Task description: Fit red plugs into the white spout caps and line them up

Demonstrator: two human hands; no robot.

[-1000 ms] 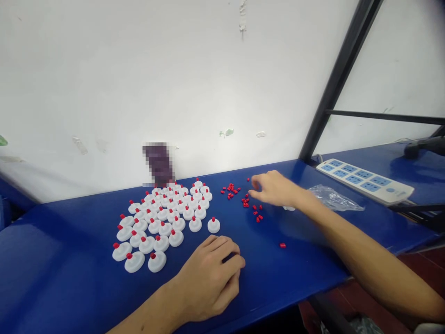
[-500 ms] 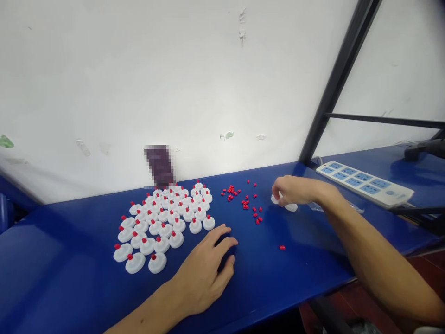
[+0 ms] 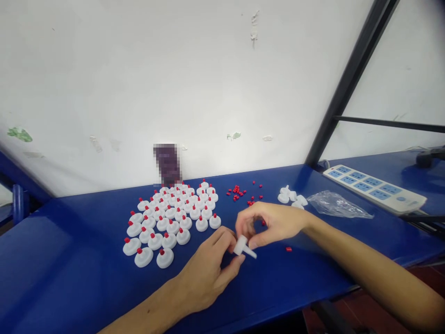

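A white nozzle cap (image 3: 240,245) is between my two hands over the blue table, its thin spout pointing down to the right. My right hand (image 3: 273,222) grips it from above with bent fingers and thumb. From the left, my left hand (image 3: 208,271) has its thumb and fingertips closed at the cap's wide end. Beyond my left hand stand many white nozzle caps with red tips (image 3: 165,259). Small red tip caps (image 3: 236,191) lie scattered past my right hand, which hides some of them. One single red tip cap (image 3: 289,249) is to the right.
Several white nozzle caps without red tips (image 3: 283,198) lie at the back right, beside a clear plastic bag (image 3: 337,205). A power strip (image 3: 375,188) is farther right. A blurred-out dark object (image 3: 168,164) leans on the wall. A black post (image 3: 347,88) rises at the right.
My right hand has come from the back right with a white nozzle cap to my left hand. The fingers of my left hand, apart before, have closed at the cap.
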